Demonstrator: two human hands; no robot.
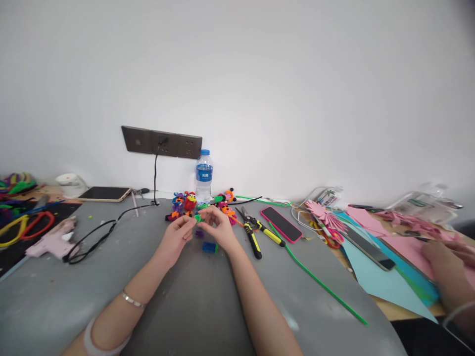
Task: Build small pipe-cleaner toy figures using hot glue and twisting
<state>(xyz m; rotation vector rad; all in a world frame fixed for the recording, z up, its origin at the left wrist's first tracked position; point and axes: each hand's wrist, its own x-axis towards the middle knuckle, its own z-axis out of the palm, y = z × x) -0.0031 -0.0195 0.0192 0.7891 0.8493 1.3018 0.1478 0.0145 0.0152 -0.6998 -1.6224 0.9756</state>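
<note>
Above the grey mat, my left hand [181, 232] and my right hand [218, 225] meet at their fingertips. Between them they pinch a small green fuzzy piece [198, 218], which looks like coiled pipe cleaner. Just below lies a blue fuzzy roll [210, 247] with a green end. Behind my fingers stand several colourful fuzzy figures, among them a red one [190, 200] and an orange one [228, 212]. My fingers partly hide them. To the right of my right hand are yellow-and-black pruning shears [256, 231] and a long green pipe cleaner [322, 282].
A water bottle [204, 177] stands against the wall. On the left are a pink glue gun [55, 240] with a black cable, scissors [27, 227] and a phone [104, 194]. Right of the shears lies a pink-cased phone [281, 224]. Another person's hand [443, 262] rests on pink paper.
</note>
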